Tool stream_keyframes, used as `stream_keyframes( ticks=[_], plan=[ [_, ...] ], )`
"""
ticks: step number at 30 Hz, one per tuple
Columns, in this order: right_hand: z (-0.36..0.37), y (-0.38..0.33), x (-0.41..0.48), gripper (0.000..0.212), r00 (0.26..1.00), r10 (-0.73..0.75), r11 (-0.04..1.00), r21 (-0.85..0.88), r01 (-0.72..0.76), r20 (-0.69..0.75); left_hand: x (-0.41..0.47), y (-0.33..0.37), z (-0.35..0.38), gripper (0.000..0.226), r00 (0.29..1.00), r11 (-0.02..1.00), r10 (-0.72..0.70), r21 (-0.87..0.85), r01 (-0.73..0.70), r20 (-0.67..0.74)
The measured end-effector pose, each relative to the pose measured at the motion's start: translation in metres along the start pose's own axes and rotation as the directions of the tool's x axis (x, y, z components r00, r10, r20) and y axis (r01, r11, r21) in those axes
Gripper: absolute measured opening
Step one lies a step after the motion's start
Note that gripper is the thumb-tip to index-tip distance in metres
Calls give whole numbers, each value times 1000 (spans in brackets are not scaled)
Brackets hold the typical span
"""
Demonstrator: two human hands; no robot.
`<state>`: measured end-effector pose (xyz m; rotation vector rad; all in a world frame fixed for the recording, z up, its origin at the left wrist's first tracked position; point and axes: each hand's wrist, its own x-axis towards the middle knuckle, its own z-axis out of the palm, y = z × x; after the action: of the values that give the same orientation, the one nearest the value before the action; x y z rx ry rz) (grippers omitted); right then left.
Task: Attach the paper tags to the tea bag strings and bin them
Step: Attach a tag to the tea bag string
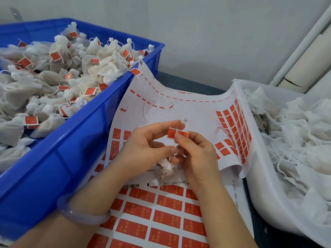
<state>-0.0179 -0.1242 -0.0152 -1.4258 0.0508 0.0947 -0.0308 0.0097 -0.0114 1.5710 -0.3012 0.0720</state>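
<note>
Grey wall behind, dark tabletop below. Blue plastic crate (53,167) on the left, heaped with tagged tea bags (53,77). White tub (259,194) on the right holds untagged tea bags (295,140). Between them lie two tag sheets. The upper sheet (188,108) is mostly peeled and curls up against both bins. The lower sheet (161,212) is full of red tags. Over the sheets, both hands meet on one red paper tag (172,133) laid across a string (174,144). Left hand (143,145), bangle (80,213) on its wrist, curls its fingers behind the tag, with its thumb at the string just below. Right hand (195,154) pinches the tag's right half with its thumb on top. The string's tea bag (163,169) hangs just under the hands, above the lower sheet.
</note>
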Motion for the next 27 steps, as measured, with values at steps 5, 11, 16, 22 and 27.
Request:
stream_keyframes(
  ticks=[5,11,16,22,27],
  plan=[
    [0,0,0,5,1000,0,1000,6,0,4,-1,0,1,60,1000,1000,-5,30,5,0],
    [1,0,1,5,1000,-10,1000,21,10,-2,-1,-1,0,61,1000,998,0,55,0,-1],
    [1,0,0,14,1000,-28,1000,5,28,-12,-1,-1,1,60,1000,997,10,73,-9,-9],
    [0,-1,0,23,997,-70,997,18,70,-24,-2,-1,0,60,1000,998,15,57,-15,9],
    [0,-3,-1,21,991,-128,991,24,129,-22,0,-1,0,61,999,996,41,77,-39,-29]
  ],
)
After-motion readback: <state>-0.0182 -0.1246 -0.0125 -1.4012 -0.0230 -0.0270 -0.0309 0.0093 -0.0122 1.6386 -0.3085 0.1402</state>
